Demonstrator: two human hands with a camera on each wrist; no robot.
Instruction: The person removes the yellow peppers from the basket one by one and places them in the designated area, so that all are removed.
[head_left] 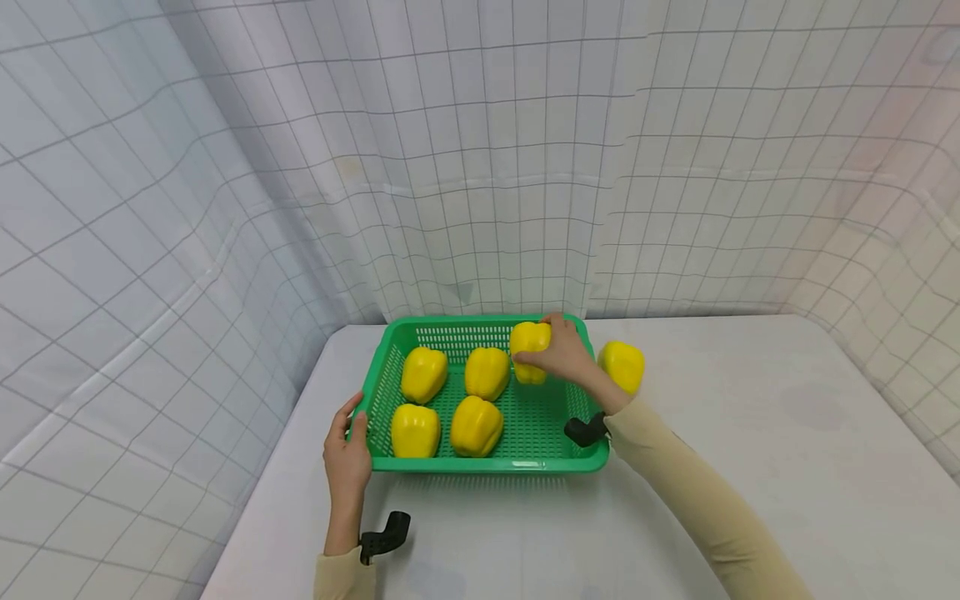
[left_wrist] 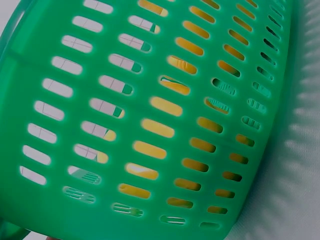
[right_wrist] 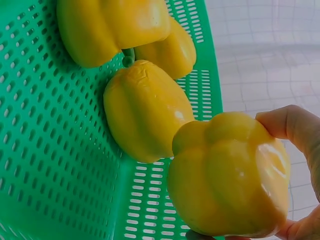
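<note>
A green slotted plastic basket [head_left: 487,466] stands on the white table with several yellow bell peppers in it. My right hand [head_left: 562,350] grips another yellow bell pepper [head_left: 529,337] over the basket's back right part; the right wrist view shows this bell pepper [right_wrist: 227,175] between thumb and fingers. At the basket's left rim, my left hand [head_left: 348,454] holds the edge, thumb on the inner side. The left wrist view is filled by the basket's slotted side wall [left_wrist: 105,130], with yellow showing through the slots.
One more yellow bell pepper [head_left: 622,364] lies on the table just outside the basket's right side, partly behind my right forearm. White grid-patterned curtains [head_left: 480,167] hang behind and on both sides of the table [head_left: 750,433].
</note>
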